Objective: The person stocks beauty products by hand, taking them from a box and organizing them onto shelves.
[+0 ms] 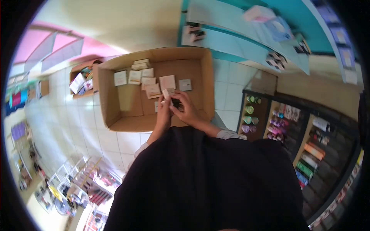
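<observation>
Both of my hands are together over the front part of a large open cardboard box (208, 84). My left hand (164, 113) is closed around a small white box (166, 94), which stands up between its fingers. My right hand (187, 109) curls in from the other side, its fingertips close to the white box. A small dark object (177, 103) shows between the two hands, too blurred to name. Several flat white cartons (152, 91) lie loosely inside the cardboard box, just beyond my hands. A grey square carton (185, 84) lies to their right.
A smaller cardboard box (89, 92) with mixed packages stands to the left on the white tiled floor (77, 119). Dark shelving (295, 146) with colourful goods is at the right. Turquoise wall shelves (231, 38) hold a few items ahead. A white rack (83, 175) stands at lower left.
</observation>
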`<state>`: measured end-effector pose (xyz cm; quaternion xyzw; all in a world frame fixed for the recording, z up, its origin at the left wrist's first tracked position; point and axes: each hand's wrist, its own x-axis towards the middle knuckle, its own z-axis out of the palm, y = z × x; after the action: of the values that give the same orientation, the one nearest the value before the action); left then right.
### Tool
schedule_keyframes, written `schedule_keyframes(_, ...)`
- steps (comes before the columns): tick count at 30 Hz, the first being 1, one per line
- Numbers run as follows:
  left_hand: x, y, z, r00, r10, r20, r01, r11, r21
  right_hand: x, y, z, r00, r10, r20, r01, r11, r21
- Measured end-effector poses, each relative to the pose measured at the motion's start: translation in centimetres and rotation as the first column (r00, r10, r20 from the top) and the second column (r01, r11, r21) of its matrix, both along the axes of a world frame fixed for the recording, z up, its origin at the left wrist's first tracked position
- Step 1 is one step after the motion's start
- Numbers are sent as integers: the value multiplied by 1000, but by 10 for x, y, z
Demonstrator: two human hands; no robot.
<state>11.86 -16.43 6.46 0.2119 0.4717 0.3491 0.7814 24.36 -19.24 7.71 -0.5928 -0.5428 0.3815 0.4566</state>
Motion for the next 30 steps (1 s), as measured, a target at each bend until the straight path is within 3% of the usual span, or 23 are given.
schedule_keyframes(4,17,-2,17,998,11,59,-12,1000,23,27,-3,-18,922,-133,-364,38,966,-256)
schedule_keyframes(6,16,0,16,996,-82,28,80,994,70,42,0,-15,827,-200,-525,-26,920,-391)
schedule_keyframes(8,15,1,18,980,-195,-47,200,971,130,68,5,-15,839,-119,-531,-157,881,-446)
schedule_keyframes(10,19,2,26,981,-194,-27,196,971,135,95,14,2,805,-116,-582,-266,807,-528)
schedule_keyframes(12,16,0,35,985,-170,-10,170,980,99,128,25,12,703,-326,-633,-100,835,-541)
schedule_keyframes(13,14,-3,35,990,-144,-7,144,985,99,149,34,5,684,-341,-645,50,904,-425)
schedule_keyframes(14,11,-7,32,993,-117,-4,117,988,98,181,45,2,811,-338,-477,130,900,-416)
schedule_keyframes(15,8,-11,30,996,-92,1,91,991,97,211,58,-23,840,-335,-427,230,932,-280)
schedule_keyframes(16,5,-13,27,996,-81,-31,83,993,88,235,74,-27,896,-386,-219,339,914,-224)
schedule_keyframes(18,1,-20,21,994,-62,-91,68,995,69,270,109,-31,877,-451,166,467,882,-69)
schedule_keyframes(19,0,-24,20,988,-68,-137,79,994,77,279,127,-28,864,-397,309,431,901,-48)
schedule_keyframes(21,-2,-29,18,970,-82,-228,105,990,90,282,159,-26,798,-372,474,407,913,33)
schedule_keyframes(24,1,-31,26,943,-97,-318,147,980,136,278,198,-29,866,-263,426,300,954,-23)
schedule_keyframes(27,1,-31,27,957,-98,-273,140,981,138,279,225,-47,767,-142,625,211,977,-38)
schedule_keyframes(30,1,-31,28,970,-79,-229,112,984,138,279,234,-60,786,-137,603,170,985,2)
